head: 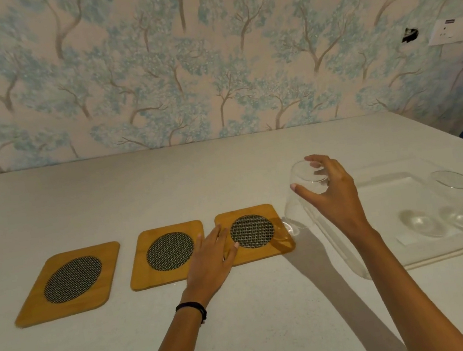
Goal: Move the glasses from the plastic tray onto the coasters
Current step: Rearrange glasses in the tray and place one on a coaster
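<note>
Beside the plastic tray [446,251], right hand [335,193] grasps a tilted glass [300,204]; left hand [212,256], grip released, rests flat against the nearest coaster [266,254].

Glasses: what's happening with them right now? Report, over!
Right hand grips one glass, off the tray. Left hand flat on rightmost coaster. Two glasses still on tray. All coasters bare.

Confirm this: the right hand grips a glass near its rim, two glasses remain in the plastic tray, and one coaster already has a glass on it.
Not quite. In the head view all three coasters are bare. The right hand does grip a glass near its rim, and two glasses remain in the plastic tray.
</note>
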A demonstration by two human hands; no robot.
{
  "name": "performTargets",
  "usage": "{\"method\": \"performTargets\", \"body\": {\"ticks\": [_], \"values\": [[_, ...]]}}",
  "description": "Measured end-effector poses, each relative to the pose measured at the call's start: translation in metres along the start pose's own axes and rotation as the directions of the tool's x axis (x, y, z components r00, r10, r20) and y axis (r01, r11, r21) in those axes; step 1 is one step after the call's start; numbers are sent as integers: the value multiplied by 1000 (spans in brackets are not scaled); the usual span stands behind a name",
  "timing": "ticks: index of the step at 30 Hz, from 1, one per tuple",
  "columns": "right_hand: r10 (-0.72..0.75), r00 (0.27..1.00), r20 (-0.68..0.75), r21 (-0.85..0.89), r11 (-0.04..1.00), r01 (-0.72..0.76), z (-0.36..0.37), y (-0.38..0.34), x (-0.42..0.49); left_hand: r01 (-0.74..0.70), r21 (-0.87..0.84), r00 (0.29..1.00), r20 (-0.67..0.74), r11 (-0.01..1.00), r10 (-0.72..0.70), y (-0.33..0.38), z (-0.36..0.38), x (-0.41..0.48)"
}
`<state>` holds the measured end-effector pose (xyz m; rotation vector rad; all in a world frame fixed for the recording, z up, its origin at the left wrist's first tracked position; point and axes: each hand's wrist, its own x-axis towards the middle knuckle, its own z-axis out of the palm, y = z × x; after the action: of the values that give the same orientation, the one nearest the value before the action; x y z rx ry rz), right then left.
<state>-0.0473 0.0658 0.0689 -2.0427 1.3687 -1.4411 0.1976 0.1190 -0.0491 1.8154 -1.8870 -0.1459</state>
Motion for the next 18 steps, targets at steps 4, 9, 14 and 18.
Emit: {"method": "performTargets", "body": {"ticks": [4,9,14,18], "values": [[24,999,44,36,999,-26,25,-7,-7,-7,8,1000,0,1000,7,-1,1,0],[24,992,121,45,999,-30,51,-14,-9,-11,24,1000,4,1000,11,0,1,-1],[16,981,191,48,998,-26,72,-20,-9,-17,21,1000,7,1000,17,0,-2,-1],[23,978,206,46,998,-33,85,-23,-8,-26,36,1000,12,999,25,2,-5,-2]]}}
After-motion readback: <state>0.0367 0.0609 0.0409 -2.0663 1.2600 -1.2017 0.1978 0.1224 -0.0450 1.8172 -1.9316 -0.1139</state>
